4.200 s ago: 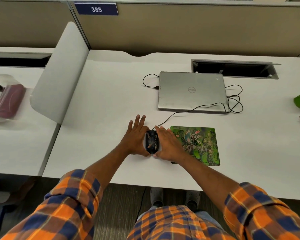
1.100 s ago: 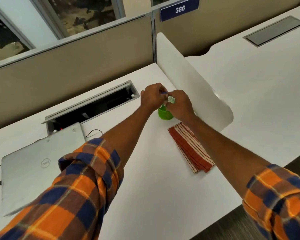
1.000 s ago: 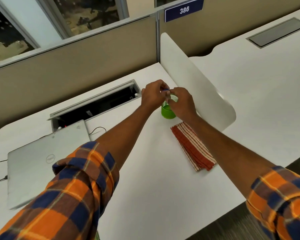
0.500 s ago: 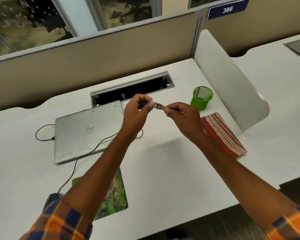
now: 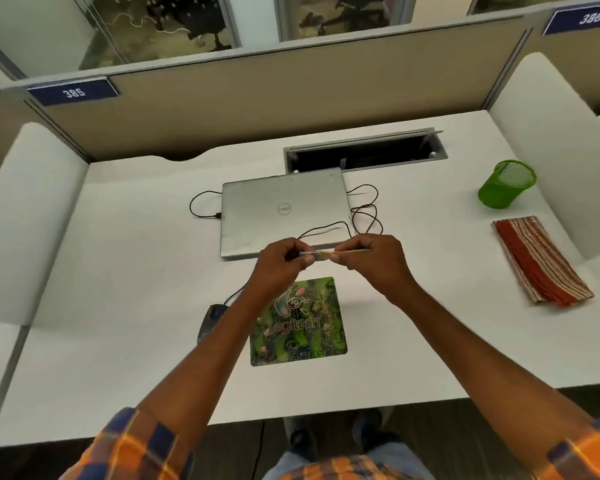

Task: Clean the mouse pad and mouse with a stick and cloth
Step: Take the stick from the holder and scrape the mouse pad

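Fingers of left hand (image 5: 277, 265) and right hand (image 5: 373, 261) pinch the stick (image 5: 321, 253); the left forearm (image 5: 222, 348) half-hides what seems the mouse (image 5: 209, 318).

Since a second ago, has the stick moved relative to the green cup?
Yes. It was at the green cup; now the stick, pinched between left hand and right hand, is well left of it, above the laptop's near edge.
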